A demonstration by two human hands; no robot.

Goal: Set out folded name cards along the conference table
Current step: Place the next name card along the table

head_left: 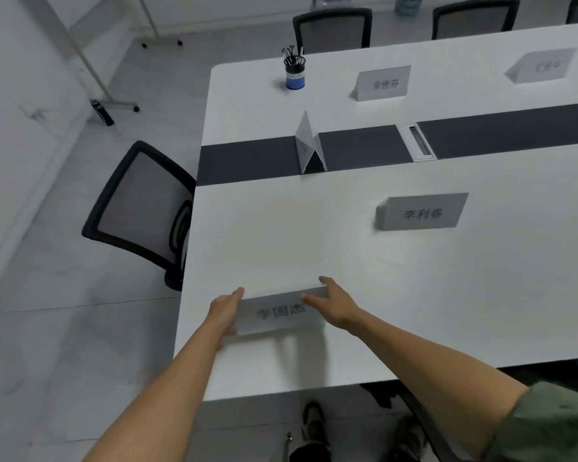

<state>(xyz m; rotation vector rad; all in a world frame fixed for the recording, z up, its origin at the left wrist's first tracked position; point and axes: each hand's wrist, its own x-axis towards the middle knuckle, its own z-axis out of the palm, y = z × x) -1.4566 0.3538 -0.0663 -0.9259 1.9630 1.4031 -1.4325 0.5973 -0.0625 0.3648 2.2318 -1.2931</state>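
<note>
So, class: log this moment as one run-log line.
step: placing name card | left hand: on its left end | right hand: on its right end | table: four cards already standing

- White desk with a dark centre strip running 9 to 3 o'clock.
- Five folded name cards: nearest at 6 o'clock, one at 3, one on the strip, two at 1 o'clock.
- Pen cup at 12 o'clock.
- Cable hatch in the strip.
</note>
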